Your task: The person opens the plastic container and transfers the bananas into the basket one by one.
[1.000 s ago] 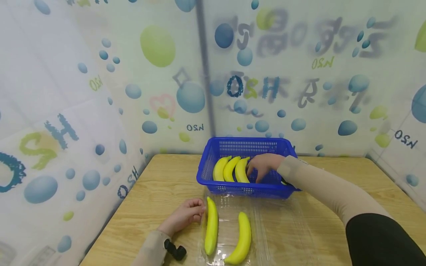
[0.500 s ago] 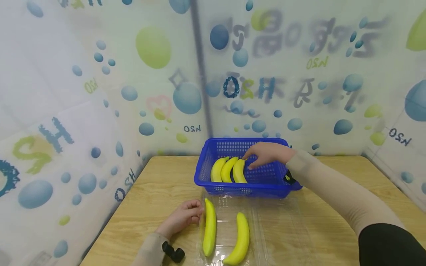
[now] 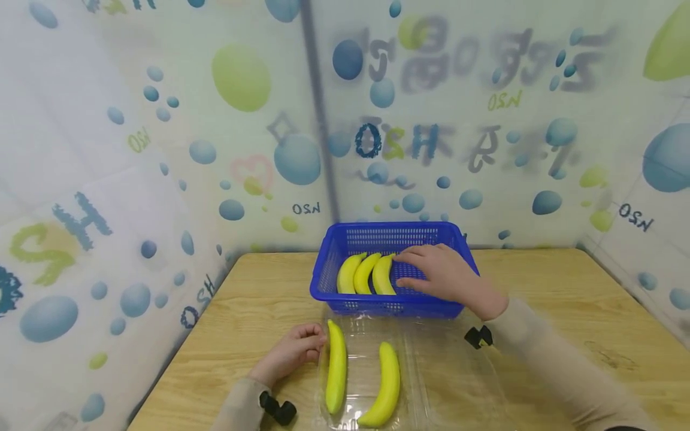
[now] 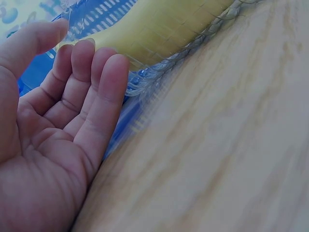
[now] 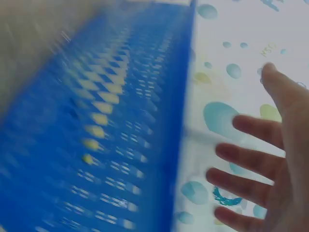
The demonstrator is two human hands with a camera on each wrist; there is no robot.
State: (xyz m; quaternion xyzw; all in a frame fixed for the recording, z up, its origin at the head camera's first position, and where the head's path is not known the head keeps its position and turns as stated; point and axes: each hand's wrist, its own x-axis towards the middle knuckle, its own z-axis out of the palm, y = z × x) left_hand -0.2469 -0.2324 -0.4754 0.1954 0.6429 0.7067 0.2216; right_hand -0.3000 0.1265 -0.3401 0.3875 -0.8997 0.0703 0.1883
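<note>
My left hand [image 3: 291,352] is at the left edge of a clear plastic box [image 3: 360,389], its thumb and fingertips pinching the rim. In the left wrist view, the fingers [image 4: 110,79] bend at the box's ribbed wall, with a yellow banana [image 4: 169,31] behind it. Two bananas lie apart in the box, one on the left [image 3: 336,371] and another on the right [image 3: 387,389]. My right hand [image 3: 444,274] hovers over the right part of a blue plastic basket [image 3: 393,307], fingers spread and holding nothing. Several bananas [image 3: 368,275] lie side by side in the basket's left half.
The basket stands behind the box on a wooden table [image 3: 259,287]. A clear plastic part [image 3: 458,383] of the box spreads flat to the right. Behind the table hangs a patterned curtain [image 3: 259,149]. Black wrist mounts [image 3: 278,409] sit on both sleeves.
My right hand rises from inside the basket beside the bananas and draws back toward the near right, fingers opening out. My left hand keeps its place at the box. The head view turns slightly right.
</note>
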